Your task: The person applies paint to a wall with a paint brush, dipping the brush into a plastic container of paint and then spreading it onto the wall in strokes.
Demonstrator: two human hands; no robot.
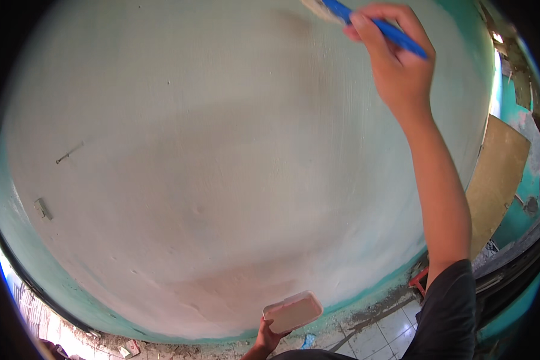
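Raised high at the upper right, my right hand (pixel 402 45) grips a paintbrush by its blue handle (pixel 396 37). The pale bristles (pixel 321 9) lie against or close to the wall, partly cut off by the top edge. Low down near the middle, my left hand (pixel 269 336) holds a shallow rectangular tub (pixel 293 313) by its near left side, thumb over the rim. Pale paint-like stuff fills the bottom of the tub. Before me the wall (pixel 222 150) is coated whitish, with turquoise showing along its edges.
A nail (pixel 69 153) sticks out of the wall at the left, above a small fixture (pixel 42 209). White floor tiles (pixel 369 341) with debris run along the wall's foot. At the right are a leaning brown board (pixel 498 174) and a red object (pixel 420 279).
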